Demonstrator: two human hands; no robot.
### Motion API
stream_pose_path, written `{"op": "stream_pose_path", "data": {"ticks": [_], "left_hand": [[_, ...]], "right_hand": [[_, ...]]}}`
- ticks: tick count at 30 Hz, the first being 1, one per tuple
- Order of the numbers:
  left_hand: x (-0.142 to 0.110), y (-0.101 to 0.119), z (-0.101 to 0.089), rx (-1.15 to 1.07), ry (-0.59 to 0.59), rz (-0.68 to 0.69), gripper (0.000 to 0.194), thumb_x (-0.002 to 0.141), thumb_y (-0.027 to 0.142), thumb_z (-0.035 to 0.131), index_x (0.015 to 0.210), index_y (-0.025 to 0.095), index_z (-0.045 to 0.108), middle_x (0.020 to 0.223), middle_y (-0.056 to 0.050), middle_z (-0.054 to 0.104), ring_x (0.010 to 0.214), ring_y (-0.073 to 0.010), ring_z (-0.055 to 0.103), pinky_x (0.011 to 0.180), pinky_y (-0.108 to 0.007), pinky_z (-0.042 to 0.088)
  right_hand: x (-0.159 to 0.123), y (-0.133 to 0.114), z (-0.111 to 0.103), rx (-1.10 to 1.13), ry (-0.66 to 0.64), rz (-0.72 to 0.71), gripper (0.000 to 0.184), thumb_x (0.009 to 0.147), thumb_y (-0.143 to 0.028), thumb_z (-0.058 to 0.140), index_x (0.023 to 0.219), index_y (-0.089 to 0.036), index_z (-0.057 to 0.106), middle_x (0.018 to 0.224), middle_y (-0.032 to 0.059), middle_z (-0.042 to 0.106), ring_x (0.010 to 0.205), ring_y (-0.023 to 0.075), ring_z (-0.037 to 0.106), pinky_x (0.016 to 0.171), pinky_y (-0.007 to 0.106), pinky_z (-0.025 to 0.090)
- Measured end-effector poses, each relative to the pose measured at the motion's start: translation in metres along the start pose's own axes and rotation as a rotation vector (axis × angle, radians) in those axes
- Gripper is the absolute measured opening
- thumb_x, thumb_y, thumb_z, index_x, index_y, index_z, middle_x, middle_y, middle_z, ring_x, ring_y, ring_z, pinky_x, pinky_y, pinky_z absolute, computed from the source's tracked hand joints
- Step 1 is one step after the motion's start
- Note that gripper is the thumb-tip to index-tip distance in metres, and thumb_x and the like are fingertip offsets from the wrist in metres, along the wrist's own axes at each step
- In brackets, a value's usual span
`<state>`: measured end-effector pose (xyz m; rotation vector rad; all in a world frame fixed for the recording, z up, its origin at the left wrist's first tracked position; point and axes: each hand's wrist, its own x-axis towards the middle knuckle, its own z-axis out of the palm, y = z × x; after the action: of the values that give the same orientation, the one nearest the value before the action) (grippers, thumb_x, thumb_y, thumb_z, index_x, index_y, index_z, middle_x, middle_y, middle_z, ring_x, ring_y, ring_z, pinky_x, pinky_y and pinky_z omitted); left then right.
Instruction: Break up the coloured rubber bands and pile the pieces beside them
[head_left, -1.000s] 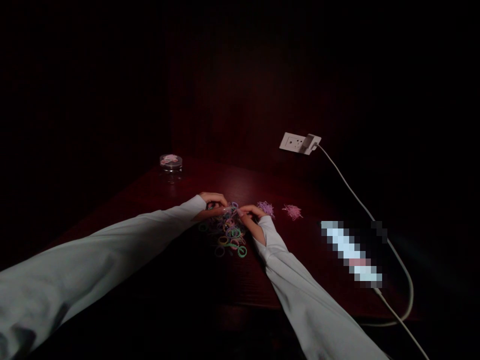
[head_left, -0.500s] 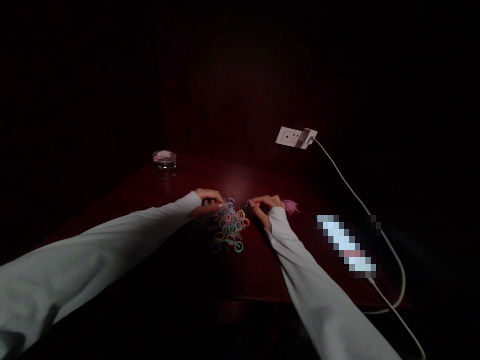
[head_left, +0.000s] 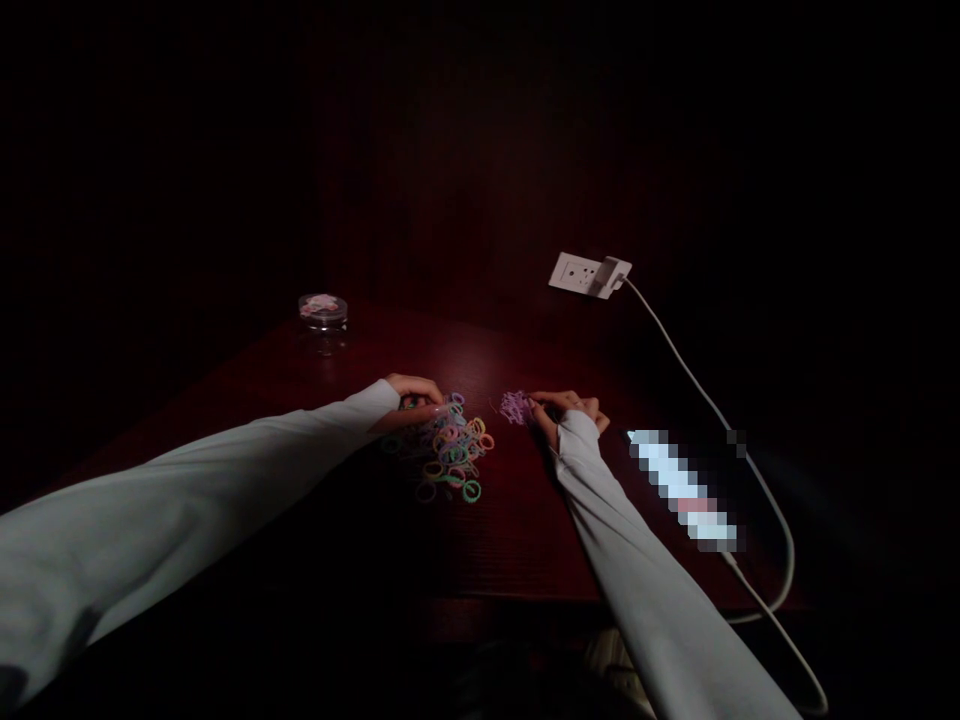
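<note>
Colourful hair ties (head_left: pixel 452 450) lie in a loose pile on the dark red table. My left hand (head_left: pixel 415 392) rests at the pile's upper left edge, its fingers curled and the thumb pressed against a light-coloured hair tie. To the right, a small heap of purple hair ties (head_left: pixel 515 407) sits apart from the pile. At that heap's right edge is my right hand (head_left: pixel 571 408), thumb and index finger brought together in a pinch. What lies between those fingertips is too small to make out.
A clear round container (head_left: pixel 323 312) with a pink-patterned lid stands at the far left. On the right lies a lit, pixelated device (head_left: pixel 684 492), its white cable (head_left: pixel 757 468) crossing the right side. A charger (head_left: pixel 613 276) is plugged into the wall socket (head_left: pixel 576 273).
My right hand has moved right, from beside the colourful pile to the purple heap, which now shows. The pink heap formerly seen behind that hand is out of sight. My left hand has hardly moved.
</note>
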<state>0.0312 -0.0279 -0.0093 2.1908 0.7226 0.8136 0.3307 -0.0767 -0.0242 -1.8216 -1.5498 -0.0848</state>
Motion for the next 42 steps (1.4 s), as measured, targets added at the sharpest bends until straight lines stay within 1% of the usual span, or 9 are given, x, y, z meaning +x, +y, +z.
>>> {"op": "stream_pose_path", "data": {"ticks": [5,8,11,16,19,24,29,34,42], "left_hand": [[0.001,-0.001,0.0,-0.017,0.013,-0.01,0.036,0.09,0.049,0.061,0.087,0.016,0.074,0.078,-0.002,0.065,0.068,-0.0137,0.049,0.063,-0.026,0.031],[0.002,-0.001,0.0,-0.022,0.008,-0.016,0.034,0.089,0.048,0.061,0.089,0.016,0.075,0.082,-0.002,0.067,0.069,-0.0133,0.049,0.064,-0.026,0.031],[0.002,0.0,0.001,-0.025,0.013,-0.029,0.034,0.088,0.047,0.062,0.087,0.015,0.074,0.081,-0.001,0.066,0.069,-0.0125,0.048,0.063,-0.025,0.031],[0.003,0.0,0.003,-0.044,0.023,-0.025,0.035,0.089,0.049,0.062,0.086,0.015,0.074,0.079,-0.001,0.066,0.071,-0.0143,0.051,0.064,-0.025,0.033],[0.003,0.0,0.003,-0.054,0.016,-0.028,0.035,0.089,0.047,0.062,0.087,0.015,0.075,0.081,-0.002,0.066,0.071,-0.0139,0.051,0.064,-0.025,0.034],[0.004,0.004,0.002,-0.002,-0.03,-0.014,0.034,0.093,0.044,0.059,0.09,0.014,0.074,0.085,-0.002,0.068,0.074,-0.0135,0.051,0.065,-0.023,0.035],[0.004,0.003,0.006,0.027,-0.043,-0.004,0.033,0.095,0.043,0.058,0.09,0.014,0.074,0.087,-0.002,0.068,0.074,-0.013,0.053,0.066,-0.023,0.035],[0.004,0.001,0.009,0.049,-0.046,0.028,0.034,0.096,0.043,0.057,0.093,0.015,0.077,0.084,-0.002,0.067,0.073,-0.0132,0.053,0.065,-0.022,0.036],[0.005,-0.004,0.014,-0.018,-0.031,-0.009,0.035,0.093,0.046,0.06,0.084,0.015,0.074,0.078,-0.001,0.062,0.07,-0.0125,0.05,0.064,-0.022,0.035]], "right_hand": [[0.001,-0.001,-0.003,0.029,0.126,0.08,0.03,0.09,-0.048,0.061,0.1,-0.029,0.081,0.106,0.0076,0.072,0.105,0.0291,0.045,0.091,0.043,0.021],[-0.002,-0.011,-0.006,0.07,0.166,0.075,0.031,0.094,-0.043,0.054,0.103,-0.027,0.079,0.109,0.0086,0.071,0.107,0.0294,0.045,0.092,0.044,0.022],[-0.014,-0.032,-0.008,0.107,0.161,-0.016,0.029,0.097,-0.039,0.053,0.104,-0.028,0.078,0.111,0.0081,0.07,0.108,0.0287,0.046,0.094,0.044,0.023],[-0.042,-0.073,-0.004,0.136,0.01,-0.241,0.023,0.097,-0.044,0.06,0.104,-0.033,0.079,0.11,0.0025,0.07,0.111,0.0263,0.049,0.097,0.041,0.024],[-0.051,-0.085,-0.001,0.14,-0.037,-0.31,0.023,0.097,-0.047,0.063,0.107,-0.035,0.08,0.111,0.0012,0.07,0.111,0.0252,0.05,0.098,0.04,0.024],[-0.05,-0.083,0.002,0.14,-0.03,-0.321,0.028,0.103,-0.047,0.054,0.109,-0.039,0.08,0.108,-0.0001,0.072,0.106,0.0231,0.052,0.096,0.039,0.025],[-0.049,-0.083,0.002,0.107,0.012,-0.373,0.023,0.095,-0.054,0.065,0.103,-0.039,0.08,0.105,-0.0007,0.072,0.102,0.0235,0.053,0.095,0.039,0.025],[-0.05,-0.087,0.003,0.113,0.039,-0.381,0.019,0.097,-0.047,0.064,0.093,-0.037,0.08,0.1,-0.001,0.073,0.101,0.0229,0.055,0.094,0.039,0.026],[-0.043,-0.086,0.009,0.225,0.162,-0.177,0.036,0.1,-0.051,0.054,0.082,-0.029,0.076,0.092,0.0026,0.072,0.098,0.0252,0.055,0.093,0.041,0.029]]}}
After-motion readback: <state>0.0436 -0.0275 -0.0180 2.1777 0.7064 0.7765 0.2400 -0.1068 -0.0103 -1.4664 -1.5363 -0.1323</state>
